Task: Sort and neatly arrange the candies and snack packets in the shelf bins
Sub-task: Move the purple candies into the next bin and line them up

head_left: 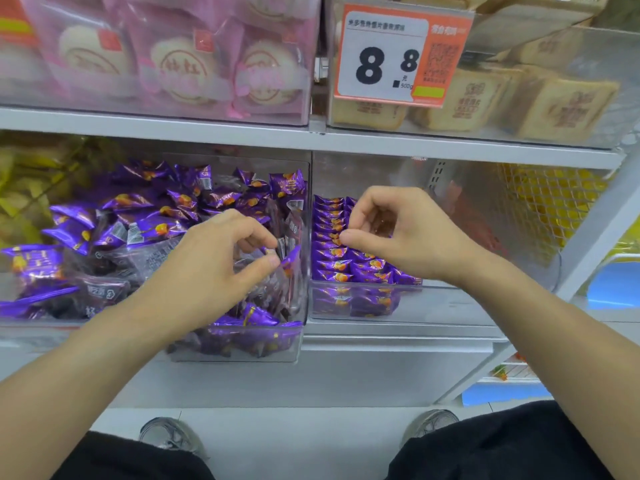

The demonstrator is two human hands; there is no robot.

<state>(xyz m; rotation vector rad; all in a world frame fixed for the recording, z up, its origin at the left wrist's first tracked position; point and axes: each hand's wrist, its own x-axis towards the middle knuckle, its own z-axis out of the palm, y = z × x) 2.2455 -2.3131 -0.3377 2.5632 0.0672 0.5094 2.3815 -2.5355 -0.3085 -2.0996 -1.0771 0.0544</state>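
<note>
- Two bare hands reach from the bottom of the head view into clear plastic bins on a shop shelf.
- The left hand (221,261) hovers over the left bin (294,344), thumb and forefinger pinching the corner of one purple packet (289,256) near the bin's right wall.
- That left bin holds a loose heap of purple packets (138,216) with orange spots, mixed with darker packets (100,289).
- The right hand (398,230) is over the right bin (450,303), fingers curled, thumb tip and fingertips close together just above the packets; whether they pinch one cannot be told.
- In the right bin, neat rows of purple packets (339,258) fill the left side.
- Above, on the upper shelf, sit pink-wrapped round cakes (187,71) and tan square cakes (561,105) in clear bins.
- An orange and white price tag (398,53) reads 8.8.
- Below, two grey shoes (173,434) stand on the pale floor.
</note>
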